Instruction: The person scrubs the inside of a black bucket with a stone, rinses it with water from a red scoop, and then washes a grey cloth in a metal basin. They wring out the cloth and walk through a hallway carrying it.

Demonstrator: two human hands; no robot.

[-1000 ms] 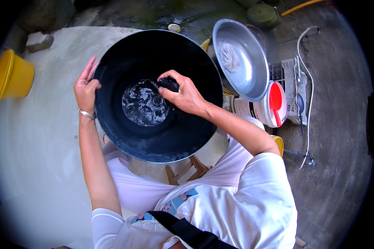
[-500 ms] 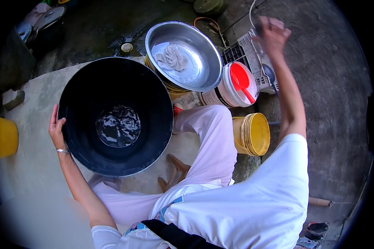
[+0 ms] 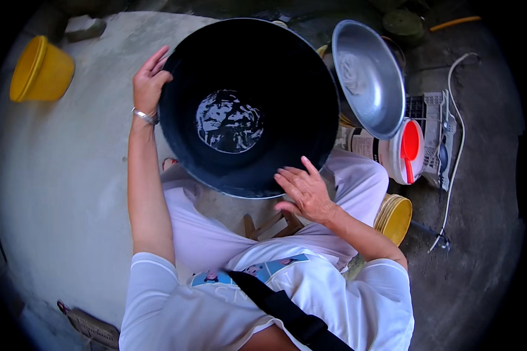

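Observation:
A large, deep black basin [image 3: 287,117] stands in front of my knees, with a shallow pool of rippling water [image 3: 229,121] at its bottom. My left hand [image 3: 150,82] grips its left rim, thumb over the edge and fingers along the outer side. At the near right rim, my right hand [image 3: 303,192] has its fingers over the edge and its thumb below, outside the wall. To the right of the basin sits a wide metal bowl [image 3: 377,88], tilted in this view, with a pale blurred cloth [image 3: 352,73] inside.
A white bucket [image 3: 397,153] with a red dipper [image 3: 410,140] in it stands at right, beside a grey plastic crate [image 3: 436,126] and a white hose [image 3: 459,117]. Yellow buckets stand near my right knee [image 3: 397,222] and at far left [image 3: 55,76]. Between my legs is a wooden stool [image 3: 269,227].
My right hand has come back from the far right, above the crate, to the basin's near rim. My left hand stays on the left rim. The view has turned.

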